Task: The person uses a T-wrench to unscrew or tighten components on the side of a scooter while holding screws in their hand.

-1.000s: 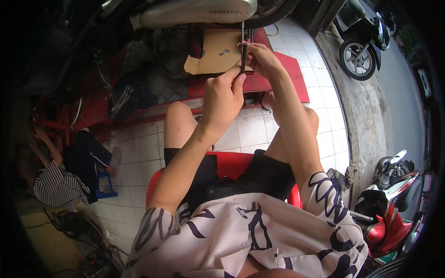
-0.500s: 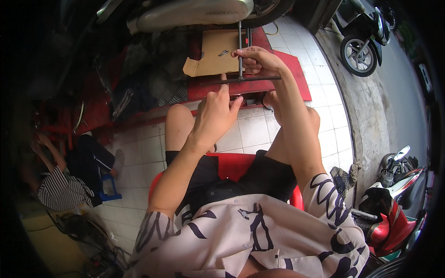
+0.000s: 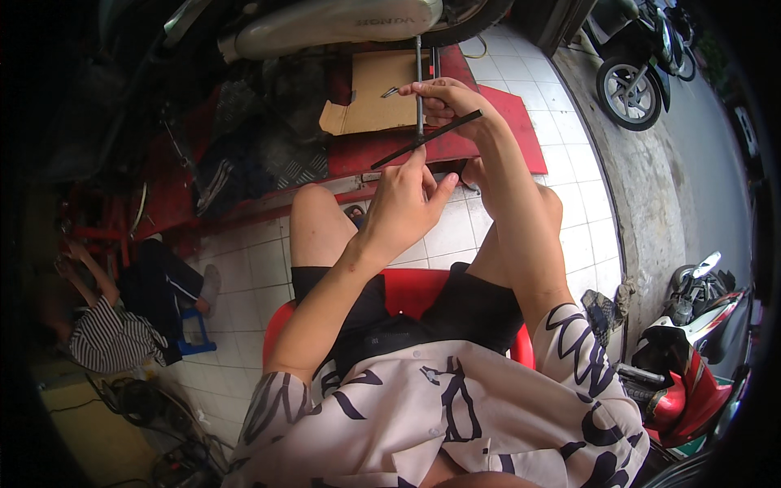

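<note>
The wrench (image 3: 420, 136) looks metal, the cardboard (image 3: 374, 110) matt.

You are in what looks like a motorbike repair workshop, open to the street (image 3: 712, 203). In front of you, a T-handled wrench (image 3: 447, 129) runs to a silver-cased motorbike (image 3: 333, 28) by a red platform (image 3: 517, 130); past your white tiled floor (image 3: 584, 195), a black scooter (image 3: 628, 91) stands parked outside.

Both forearms (image 3: 321, 313) extend forward. The left hand (image 3: 400, 195) has its index finger (image 3: 416, 157) extended forward and thumb (image 3: 443, 188) spread rightward. The right hand (image 3: 450, 102) lies farther forward, lower fingers (image 3: 438, 114) curled.
</note>
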Tool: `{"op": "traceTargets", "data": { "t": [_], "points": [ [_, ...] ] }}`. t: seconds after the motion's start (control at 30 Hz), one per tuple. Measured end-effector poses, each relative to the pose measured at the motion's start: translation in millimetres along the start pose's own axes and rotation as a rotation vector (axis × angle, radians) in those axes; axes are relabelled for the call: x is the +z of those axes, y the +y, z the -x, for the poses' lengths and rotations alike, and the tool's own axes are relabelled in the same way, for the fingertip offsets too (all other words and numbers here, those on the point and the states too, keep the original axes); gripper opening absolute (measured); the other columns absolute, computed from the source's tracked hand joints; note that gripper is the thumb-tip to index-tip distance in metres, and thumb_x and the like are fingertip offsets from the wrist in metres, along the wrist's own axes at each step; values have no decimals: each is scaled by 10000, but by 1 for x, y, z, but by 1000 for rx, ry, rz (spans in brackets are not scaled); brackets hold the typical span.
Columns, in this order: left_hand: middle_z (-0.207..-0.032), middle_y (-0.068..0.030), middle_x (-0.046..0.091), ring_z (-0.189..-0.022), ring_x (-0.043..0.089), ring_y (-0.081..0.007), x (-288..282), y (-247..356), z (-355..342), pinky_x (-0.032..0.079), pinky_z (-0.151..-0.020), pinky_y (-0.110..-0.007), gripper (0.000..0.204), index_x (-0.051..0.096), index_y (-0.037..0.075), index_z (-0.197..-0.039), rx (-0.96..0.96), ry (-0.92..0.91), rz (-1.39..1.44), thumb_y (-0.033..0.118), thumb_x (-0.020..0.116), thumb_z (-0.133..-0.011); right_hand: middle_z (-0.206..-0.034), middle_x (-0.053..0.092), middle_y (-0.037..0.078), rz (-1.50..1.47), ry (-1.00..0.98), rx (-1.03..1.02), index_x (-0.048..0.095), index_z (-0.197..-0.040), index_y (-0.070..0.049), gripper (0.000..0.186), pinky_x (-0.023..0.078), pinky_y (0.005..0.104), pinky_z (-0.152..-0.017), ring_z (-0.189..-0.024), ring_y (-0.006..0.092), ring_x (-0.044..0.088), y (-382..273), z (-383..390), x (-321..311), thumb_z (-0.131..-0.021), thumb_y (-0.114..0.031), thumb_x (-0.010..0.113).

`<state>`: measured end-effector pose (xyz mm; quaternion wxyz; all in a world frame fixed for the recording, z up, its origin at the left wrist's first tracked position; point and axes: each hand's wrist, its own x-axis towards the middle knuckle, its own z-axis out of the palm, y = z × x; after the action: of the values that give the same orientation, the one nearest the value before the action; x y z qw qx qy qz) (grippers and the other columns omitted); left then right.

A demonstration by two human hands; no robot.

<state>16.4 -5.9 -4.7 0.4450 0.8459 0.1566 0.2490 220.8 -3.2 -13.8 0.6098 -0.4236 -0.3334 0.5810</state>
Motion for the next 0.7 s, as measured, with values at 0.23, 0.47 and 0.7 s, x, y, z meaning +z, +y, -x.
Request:
{"op": "traceTargets", "data": {
  "t": [0.23,0.47,0.7],
  "points": [
    [-721,-17,522,-471,413,-71,0,2,-5,320,-444,-224,584,374,-9,-1369,-685,-33,1280,340,579,-948,-542,328,-79,-6,51,-5,609,-1069,52,295,242,219,-499,-502,43,307,0,2,1,-919,-202,619],
    [-814,-22,512,-556,458,-70,11,-14,-22,373,-488,-219,542,351,56,-1399,-299,188,840,202,599,-940,-562,319,-70,-60,33,50,620,-1062,31,237,231,237,-458,-494,50,279,1,5,-3,-939,-166,570],
    [-909,-107,516,-642,556,-247,5,-7,-28,463,-599,-358,387,564,40,-1217,163,284,-281,-2,614,-836,-587,346,-56,-29,102,71,618,-1020,25,197,244,240,-455,-491,61,282,0,2,-3,-955,-143,538]
  ]
}}
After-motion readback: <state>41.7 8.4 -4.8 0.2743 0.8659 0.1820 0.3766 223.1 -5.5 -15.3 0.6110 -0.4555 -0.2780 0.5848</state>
